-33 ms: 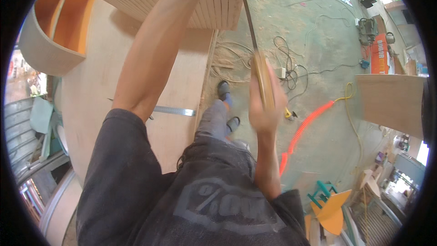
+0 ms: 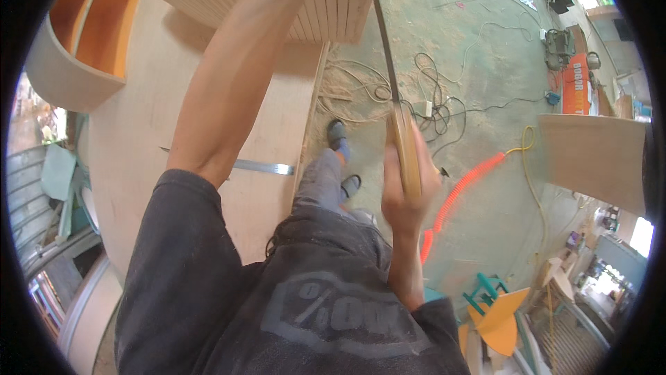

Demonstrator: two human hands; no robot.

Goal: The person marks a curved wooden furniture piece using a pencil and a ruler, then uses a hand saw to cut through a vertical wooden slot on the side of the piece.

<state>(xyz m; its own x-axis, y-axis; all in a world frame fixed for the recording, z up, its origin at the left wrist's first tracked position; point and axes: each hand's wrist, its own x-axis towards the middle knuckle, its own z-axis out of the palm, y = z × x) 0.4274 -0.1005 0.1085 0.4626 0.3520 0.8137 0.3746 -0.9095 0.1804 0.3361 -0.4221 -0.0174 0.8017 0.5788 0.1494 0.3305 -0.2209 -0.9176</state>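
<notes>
Gripping: our right hand (image 2: 424,179), fingers wrapped round the tool (image 2: 397,115)
Tool: blade (image 2: 384,38) end beside the grooved wood (image 2: 340,11)
Left hand: hidden; we can't tell its fingers
Curved box (image 2: 69,83): orange inside, split in two
Floor (image 2: 499,77): tangled cords (image 2: 442,113), red hose (image 2: 459,191)

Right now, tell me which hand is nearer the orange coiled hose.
Right. The right hand, around the wooden handle, is left of the orange coiled hose; the left hand is out of view, its forearm cut off by the top edge.
</notes>
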